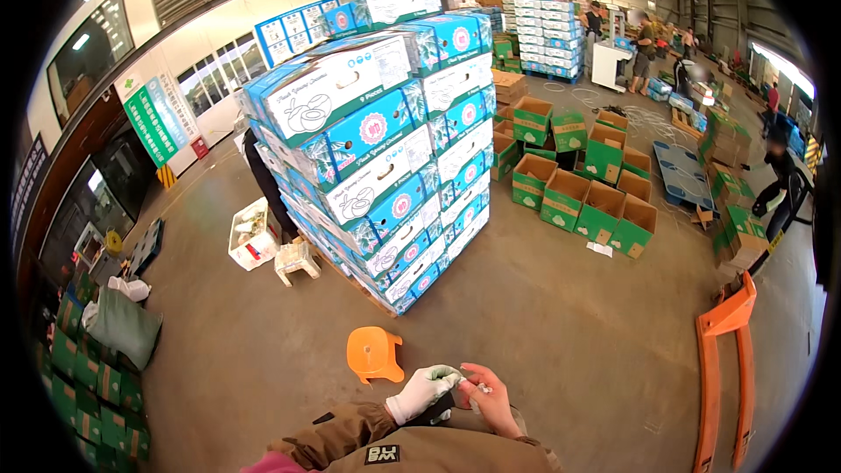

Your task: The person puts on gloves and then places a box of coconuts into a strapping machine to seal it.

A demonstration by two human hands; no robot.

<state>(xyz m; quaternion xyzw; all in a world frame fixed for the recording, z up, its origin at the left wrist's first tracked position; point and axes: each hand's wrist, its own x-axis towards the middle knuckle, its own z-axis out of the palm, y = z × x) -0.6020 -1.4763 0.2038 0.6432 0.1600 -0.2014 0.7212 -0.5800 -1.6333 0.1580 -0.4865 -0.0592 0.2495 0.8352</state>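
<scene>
My left hand (428,391) wears a white glove and is held in front of my body, its fingertips pinched together. Bare and with the fingers curled, my right hand (494,405) holds a small crumpled piece of white material (483,388), possibly a glove. The fingertips of both hands meet at this material; its exact shape is too small to tell. Just beyond my left hand, an orange plastic stool (373,353) stands on the concrete floor. Past the stool rises a tall stack of blue and white coconut cartons (374,138) on a pallet.
Open green cardboard boxes (565,194) cluster right of the stack. An orange pallet jack (726,328) and blue pallet (683,174) stand farther right. Left are a white crate (246,236), a small white stool (297,261) and stacked green boxes (98,374). Several people work in the background.
</scene>
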